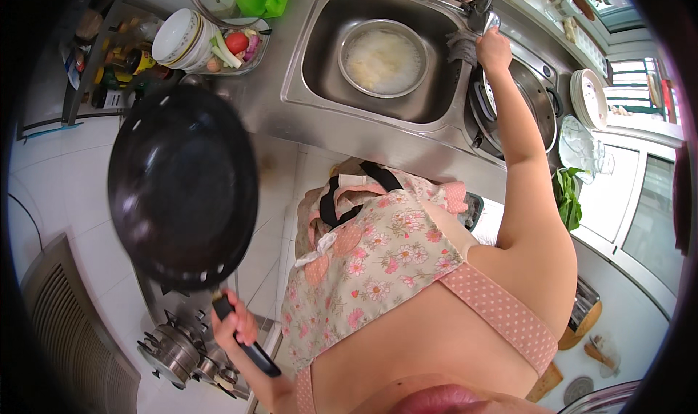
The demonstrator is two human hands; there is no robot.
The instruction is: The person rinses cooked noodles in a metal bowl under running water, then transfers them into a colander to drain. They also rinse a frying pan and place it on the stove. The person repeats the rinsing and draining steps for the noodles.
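My left hand [235,322] is closed around the handle [264,359] of a black wok [185,190]. The wok is raised off any surface, its dark inside in view with nothing in it. At the far side of the counter, my right hand [494,51] grips the metal faucet lever [492,20]. A grey cloth [462,46] hangs just left of that hand, on the rim of the steel sink [327,81]. In the basin sits a round metal bowl [384,59] of cloudy, foamy liquid with something pale yellow in it.
Stacked bowls [175,36] and a plate of cut vegetables [237,44] stand left of the sink. A large steel pan [537,100] and stacked plates [589,99] are on the right. Steel pots [173,351] sit on the stove at lower left.
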